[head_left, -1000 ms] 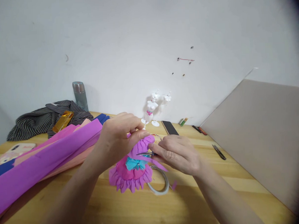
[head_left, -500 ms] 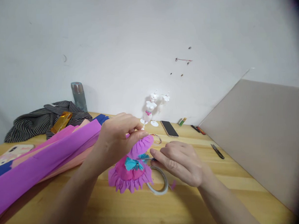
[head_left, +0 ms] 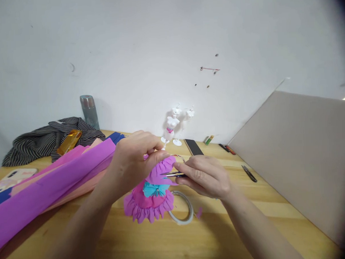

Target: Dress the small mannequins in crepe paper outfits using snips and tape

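Note:
A small paper dress (head_left: 148, 201) stands in front of me, with a pink skirt, a ruffled purple hem and a turquoise crepe-paper bow (head_left: 156, 188). My left hand (head_left: 143, 151) is closed, pinching a pleated purple crepe-paper piece (head_left: 160, 171) at its top, above the bow. My right hand (head_left: 204, 175) is closed round small scissors (head_left: 174, 174) with dark handles. Their blades point left and lie at the lower part of that purple piece, where a strip of it hangs loose on the right. My fingers hide most of the handles.
White mini mannequins (head_left: 172, 125) stand by the wall. A tape roll (head_left: 182, 208) lies beside the dress. Paper rolls (head_left: 50, 190), a striped cloth (head_left: 28, 144) and a flask (head_left: 89, 111) are on the left. A phone (head_left: 193, 147) and a cutter (head_left: 249, 173) lie on the right.
My right hand has moved up and slightly left with the scissors, whose blades now lie across the purple paper. A strip of it now hangs loose. My left hand stays nearly still.

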### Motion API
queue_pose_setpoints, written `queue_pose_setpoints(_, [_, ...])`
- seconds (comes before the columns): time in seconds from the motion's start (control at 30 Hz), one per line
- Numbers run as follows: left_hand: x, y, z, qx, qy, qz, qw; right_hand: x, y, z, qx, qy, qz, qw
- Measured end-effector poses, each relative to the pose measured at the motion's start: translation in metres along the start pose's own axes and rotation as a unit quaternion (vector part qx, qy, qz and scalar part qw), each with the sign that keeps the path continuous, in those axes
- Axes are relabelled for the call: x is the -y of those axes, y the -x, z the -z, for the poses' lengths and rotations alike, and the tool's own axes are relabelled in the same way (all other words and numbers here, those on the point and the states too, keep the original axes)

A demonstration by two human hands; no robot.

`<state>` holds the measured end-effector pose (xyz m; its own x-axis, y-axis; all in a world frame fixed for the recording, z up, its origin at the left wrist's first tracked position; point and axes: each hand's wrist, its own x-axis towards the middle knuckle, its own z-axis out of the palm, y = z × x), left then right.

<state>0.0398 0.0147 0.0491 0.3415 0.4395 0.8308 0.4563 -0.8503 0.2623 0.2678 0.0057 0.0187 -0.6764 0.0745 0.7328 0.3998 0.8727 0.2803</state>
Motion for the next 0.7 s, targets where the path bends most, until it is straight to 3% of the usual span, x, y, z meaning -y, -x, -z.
queue_pose_setpoints(0.3, [0.0, 0.0, 0.0, -0.001, 0.002, 0.006, 1.0, 0.007, -0.001, -0.003, 0.028, 0.012, -0.003, 1.0])
queue_pose_setpoints(0.7, [-0.002, 0.001, 0.002, -0.018, -0.024, 0.006, 1.0, 0.016, -0.007, -0.006, 0.016, -0.002, -0.024, 1.0])
